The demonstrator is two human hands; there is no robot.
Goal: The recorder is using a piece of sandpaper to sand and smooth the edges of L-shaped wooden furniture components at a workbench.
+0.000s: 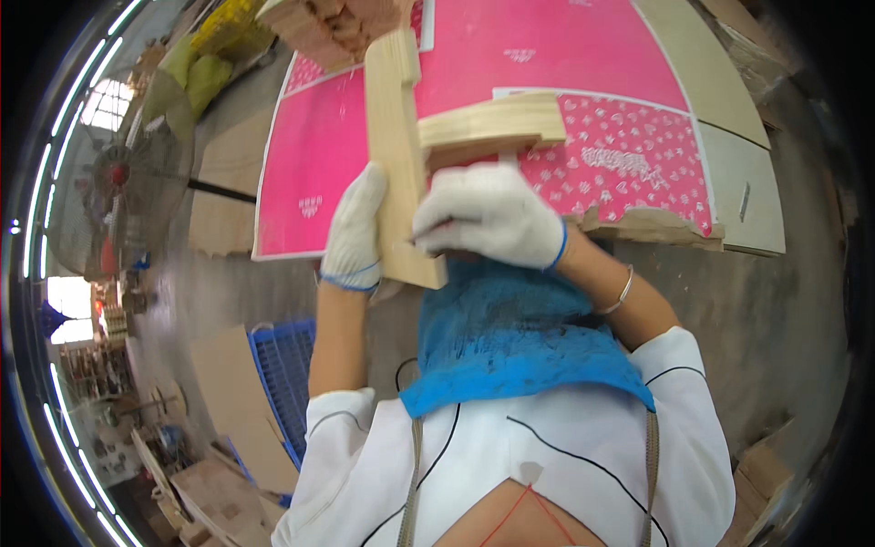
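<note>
A long pale wooden piece (394, 155), notched near its far end, is held upright on its edge in front of me. My left hand (354, 228), in a white knitted glove, grips its left side close to the near end. My right hand (488, 211), gloved alike, is closed with curled fingers against the right face of the wood. Something small and dark shows at those fingertips, too hidden to name. Just beyond the right hand, a second wooden piece (497, 123) of similar colour lies crosswise on the table.
Pink printed sheets (351, 173) cover the work table, with torn brown cardboard (652, 228) along its near edge. A stack of wooden pieces (333, 27) stands at the far left. A standing fan (118, 173) and a blue plastic crate (284, 383) are to the left.
</note>
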